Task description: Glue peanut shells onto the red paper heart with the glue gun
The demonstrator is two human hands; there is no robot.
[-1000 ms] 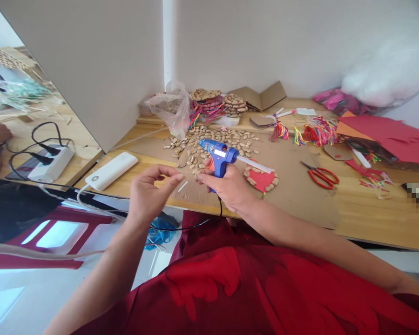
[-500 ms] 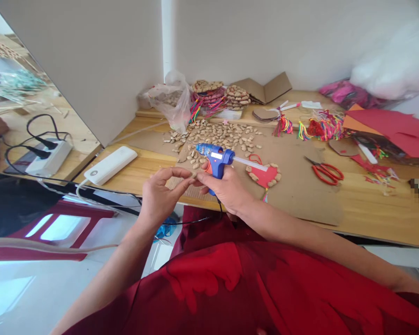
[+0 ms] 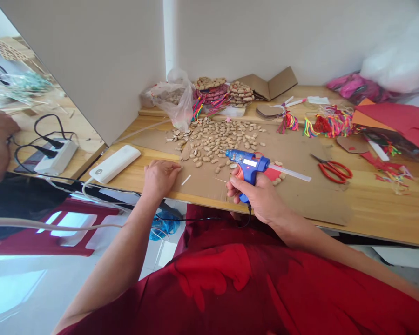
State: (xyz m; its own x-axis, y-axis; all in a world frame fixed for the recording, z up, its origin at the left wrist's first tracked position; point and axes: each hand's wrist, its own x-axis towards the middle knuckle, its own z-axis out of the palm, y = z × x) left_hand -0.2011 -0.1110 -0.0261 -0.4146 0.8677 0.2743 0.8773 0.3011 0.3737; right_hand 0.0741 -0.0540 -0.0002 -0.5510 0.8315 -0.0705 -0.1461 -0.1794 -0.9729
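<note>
My right hand [image 3: 253,193] is wrapped round the handle of a blue hot glue gun [image 3: 247,163]. A clear glue stick [image 3: 289,172] sticks out of its back, and its nozzle points left. Behind the gun, partly hidden, lies a red heart-shaped piece [image 3: 273,174] edged with peanuts. My left hand [image 3: 160,177] rests low at the left edge of the cardboard sheet [image 3: 300,195], thumb and fingers pressed together; anything between them is hidden. A short white stick [image 3: 186,180] lies just right of it. Loose peanuts [image 3: 216,137] are heaped beyond both hands.
Red-handled scissors [image 3: 333,170] lie on the right. A white power bank [image 3: 115,164] and a power strip [image 3: 57,156] stand left. Finished peanut pieces [image 3: 240,93], a plastic bag [image 3: 176,100] and colourful tassels [image 3: 331,122] line the back. Another person's hand [image 3: 0,135] shows at far left.
My hands have parted: the left has moved left and down to the cardboard, the right has carried the glue gun to the right, over the heart. The short white stick now shows.
</note>
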